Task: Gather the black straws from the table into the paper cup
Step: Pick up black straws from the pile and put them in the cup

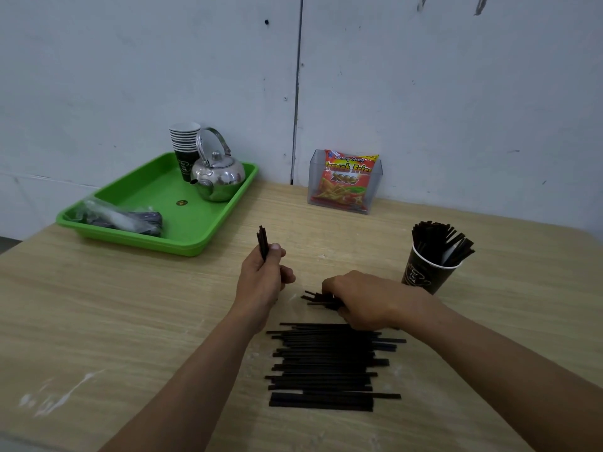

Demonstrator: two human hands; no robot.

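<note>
Green tray (130, 238), L rear of table (98, 321): cup stack (184, 141), kettle (218, 176), plastic bag (120, 218) w/ dark contents. Centre: left hand (261, 275) curled round a few straws (262, 238), upright; clear holder (375, 190) w/ snack packet (347, 181); straw pile (323, 367) flat on table. R: right hand (368, 300) clutching a bunch (315, 298) over the pile; paper cup (424, 275), more straws standing inside.
</note>
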